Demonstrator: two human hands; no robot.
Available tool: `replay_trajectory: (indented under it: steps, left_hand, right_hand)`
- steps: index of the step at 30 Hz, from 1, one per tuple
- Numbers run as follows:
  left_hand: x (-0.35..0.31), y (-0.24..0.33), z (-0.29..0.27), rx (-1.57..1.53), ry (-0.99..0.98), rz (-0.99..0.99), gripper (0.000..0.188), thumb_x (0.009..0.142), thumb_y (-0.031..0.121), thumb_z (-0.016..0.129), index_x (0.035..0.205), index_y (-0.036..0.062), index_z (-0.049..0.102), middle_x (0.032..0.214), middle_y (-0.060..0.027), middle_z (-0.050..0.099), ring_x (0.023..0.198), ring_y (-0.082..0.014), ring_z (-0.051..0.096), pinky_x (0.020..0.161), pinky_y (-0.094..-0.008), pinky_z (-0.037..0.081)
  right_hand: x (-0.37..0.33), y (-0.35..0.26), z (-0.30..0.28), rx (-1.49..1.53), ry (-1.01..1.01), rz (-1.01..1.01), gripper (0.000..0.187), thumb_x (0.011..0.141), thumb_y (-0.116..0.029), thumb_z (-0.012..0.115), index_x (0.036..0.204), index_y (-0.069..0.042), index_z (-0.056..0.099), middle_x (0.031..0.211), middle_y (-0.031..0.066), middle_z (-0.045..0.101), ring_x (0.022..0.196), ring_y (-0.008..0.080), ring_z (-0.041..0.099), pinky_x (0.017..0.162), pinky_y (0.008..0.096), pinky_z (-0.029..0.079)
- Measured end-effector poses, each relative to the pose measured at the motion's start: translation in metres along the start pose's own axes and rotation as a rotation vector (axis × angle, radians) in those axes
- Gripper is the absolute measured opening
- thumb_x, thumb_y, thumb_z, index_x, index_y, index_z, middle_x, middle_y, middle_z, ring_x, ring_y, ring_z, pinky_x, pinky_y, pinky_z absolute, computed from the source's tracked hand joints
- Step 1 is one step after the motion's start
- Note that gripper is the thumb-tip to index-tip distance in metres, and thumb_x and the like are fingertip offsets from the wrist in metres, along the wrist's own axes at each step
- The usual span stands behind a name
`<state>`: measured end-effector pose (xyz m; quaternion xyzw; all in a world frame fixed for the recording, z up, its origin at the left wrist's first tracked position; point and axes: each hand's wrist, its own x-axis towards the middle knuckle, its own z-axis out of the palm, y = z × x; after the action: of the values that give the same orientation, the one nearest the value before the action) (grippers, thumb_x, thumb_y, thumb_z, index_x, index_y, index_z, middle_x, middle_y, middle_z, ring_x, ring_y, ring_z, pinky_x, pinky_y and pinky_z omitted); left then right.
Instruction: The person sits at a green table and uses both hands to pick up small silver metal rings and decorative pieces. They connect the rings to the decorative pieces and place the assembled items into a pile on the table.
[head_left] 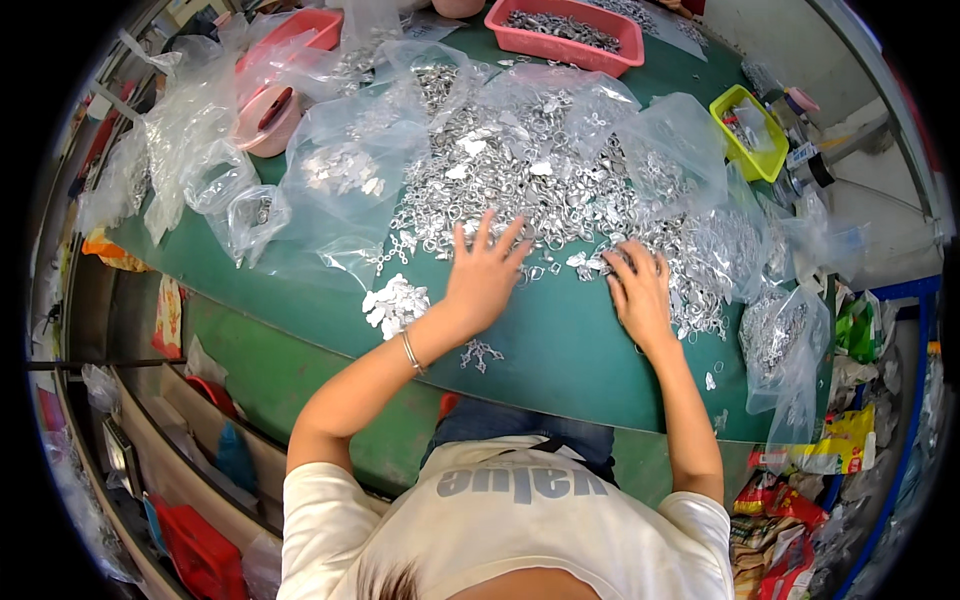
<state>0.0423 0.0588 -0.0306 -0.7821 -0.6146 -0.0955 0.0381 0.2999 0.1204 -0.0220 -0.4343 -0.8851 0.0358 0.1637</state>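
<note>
The green table [580, 350] is stretching out in front of me, and clear plastic bags are crowding it on both sides. The large bag on my left [335, 225] is lying open-looking and crumpled beside the heap of silver pieces [520, 150], which is spreading across the middle of the table, just beyond my hands. Film is overlapping the heap's far and right edges, partly veiling the pieces there. A filled bag on my right [785, 335] is sagging near the table's edge. Beyond the heap, a pink tray [572, 55] is holding more metal parts; a yellow-green basket [755, 165] is standing at the far right, and a pink bowl [262, 143] is sitting among the bags at the left.

My left hand [483, 280] is reaching to the heap's near edge, fingers fanning wide. My right hand [642, 298] is resting at its near right edge, fingers bending and slightly parted; whether they are pinching anything, I cannot tell. A small pile of flat pieces [396, 304] is lying by my left forearm, a little cluster of links [481, 355] nearer me. The heap's pieces are gleaming silver, many looking like open loops, a few like flat plates.
</note>
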Motion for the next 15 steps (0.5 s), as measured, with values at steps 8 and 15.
replay_trajectory:
  steps: [8, 15]
  left_hand:
    - [0.019, -0.017, -0.008, 0.005, 0.108, -0.200, 0.041, 0.084, 0.015, 0.062, 0.125, 0.0142, 0.054, 0.142, -0.0106, 0.038, 0.133, -0.0384, 0.031, 0.102, -0.0650, 0.026]
    - [0.013, 0.022, 0.006, 0.013, -0.032, 0.100, 0.046, 0.086, 0.012, 0.057, 0.131, 0.0096, 0.049, 0.144, -0.0121, 0.037, 0.134, -0.0340, 0.031, 0.105, -0.0632, 0.023]
  right_hand:
    - [0.036, -0.007, -0.006, 0.118, 0.240, 0.142, 0.026, 0.081, -0.007, 0.063, 0.107, -0.002, 0.062, 0.117, 0.0148, 0.054, 0.114, 0.0338, 0.048, 0.096, 0.0475, 0.035]
    - [0.035, -0.035, 0.017, 0.087, 0.070, -0.105, 0.036, 0.081, -0.016, 0.067, 0.114, -0.005, 0.058, 0.121, 0.0125, 0.054, 0.121, 0.0305, 0.046, 0.103, 0.0477, 0.032]
